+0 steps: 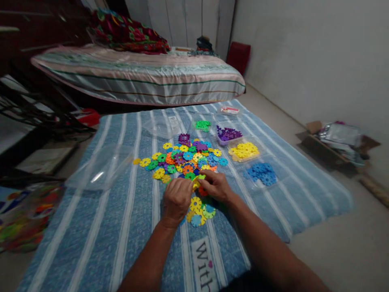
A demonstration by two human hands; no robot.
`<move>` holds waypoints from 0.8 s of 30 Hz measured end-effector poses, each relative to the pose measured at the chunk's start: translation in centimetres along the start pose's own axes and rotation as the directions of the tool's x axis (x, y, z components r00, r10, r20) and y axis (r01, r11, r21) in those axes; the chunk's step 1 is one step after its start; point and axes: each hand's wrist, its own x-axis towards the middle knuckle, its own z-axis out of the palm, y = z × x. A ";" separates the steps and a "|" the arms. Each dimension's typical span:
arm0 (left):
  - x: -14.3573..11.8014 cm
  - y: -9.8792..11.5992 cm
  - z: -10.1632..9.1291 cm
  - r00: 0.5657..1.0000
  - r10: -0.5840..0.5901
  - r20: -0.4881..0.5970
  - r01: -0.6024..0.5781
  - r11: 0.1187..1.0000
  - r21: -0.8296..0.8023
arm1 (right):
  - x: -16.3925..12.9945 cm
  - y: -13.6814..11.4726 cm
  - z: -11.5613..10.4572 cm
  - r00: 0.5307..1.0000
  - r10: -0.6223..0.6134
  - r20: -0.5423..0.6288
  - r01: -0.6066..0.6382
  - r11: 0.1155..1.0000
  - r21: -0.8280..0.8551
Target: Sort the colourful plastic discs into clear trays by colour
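My left hand point(177, 198) and my right hand point(216, 186) meet at the near side of a loose pile of colourful notched discs point(187, 156). Between their closed fingertips is a yellow notched disc point(196, 183), partly covered by the fingers. Both hands appear to grip it. Below them on the cloth lies a small group of yellow, green and blue discs point(195, 203). An orange disc point(202, 191) shows under my right fingers. The pile holds yellow, green, blue, orange and purple pieces, some of them squarish.
Right of the pile stand clear containers with purple pieces point(228, 134), yellow discs point(245, 151), blue discs point(261, 173) and green pieces point(202, 125). A clear plastic box point(101, 170) lies left on the striped cloth point(130, 227). Beyond is a bed point(146, 81); a cardboard box point(330, 142) sits right.
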 end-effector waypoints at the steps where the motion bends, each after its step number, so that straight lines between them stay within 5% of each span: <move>1: 0.0 0.1 0.1 1.000 0.014 0.001 -0.014 1.000 -0.026 | 0.1 -0.1 0.1 1.000 -0.005 0.012 0.005 1.000 0.013; 24: -0.6 -0.4 0.9 0.968 -0.242 0.072 0.252 0.941 -0.228 | 0.7 0.1 -0.3 0.972 0.181 0.149 -0.230 0.858 0.459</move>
